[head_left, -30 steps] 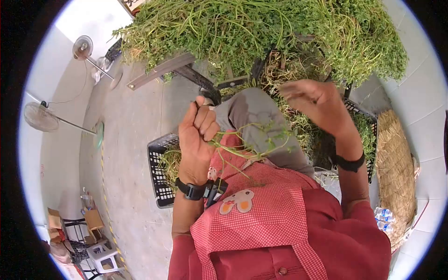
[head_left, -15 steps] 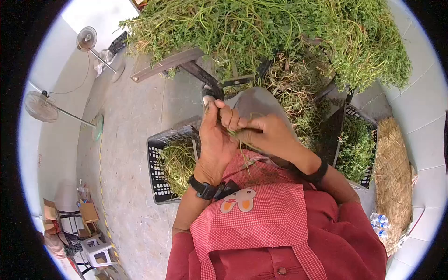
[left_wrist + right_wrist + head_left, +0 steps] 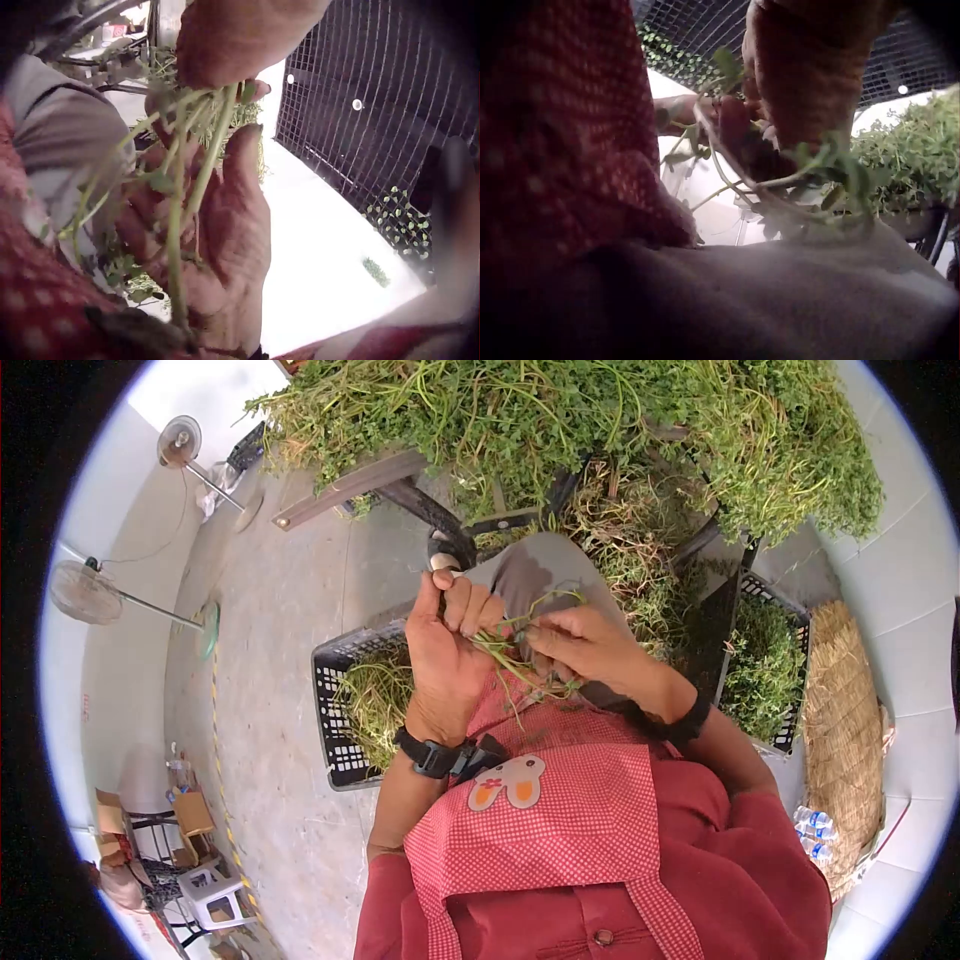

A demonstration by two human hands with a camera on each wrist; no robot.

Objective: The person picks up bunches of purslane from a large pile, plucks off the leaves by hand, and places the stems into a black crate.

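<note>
My left hand (image 3: pixel 445 660) grips a small bunch of thin green stems (image 3: pixel 500 650) with its fingers curled in over them. The right hand (image 3: pixel 590 650) is beside it at the right, fingers bent and pinching at the leafy side of the same bunch. Seen from the left wrist, the stems (image 3: pixel 177 225) run down from under the left hand and across the right palm (image 3: pixel 236 232). Small leaves (image 3: pixel 847 180) hang from a sprig below the right hand in the right wrist view. Both hands are over the lap, above a red checked apron (image 3: pixel 560 810).
A large heap of leafy greens (image 3: pixel 560 430) covers a raised stand ahead. Black crates with greens stand at left (image 3: pixel 340 760) and right (image 3: pixel 800 660). Tangled stems (image 3: pixel 630 550) lie below the stand. A straw roll (image 3: pixel 843 730) and bottles (image 3: pixel 815 830) are at right, fans (image 3: pixel 85 592) at left.
The right hand came in from the upper right to meet the left hand at the stems, then shifted slightly right. The left hand rose slightly, then moved a little left, still gripping the stems.
</note>
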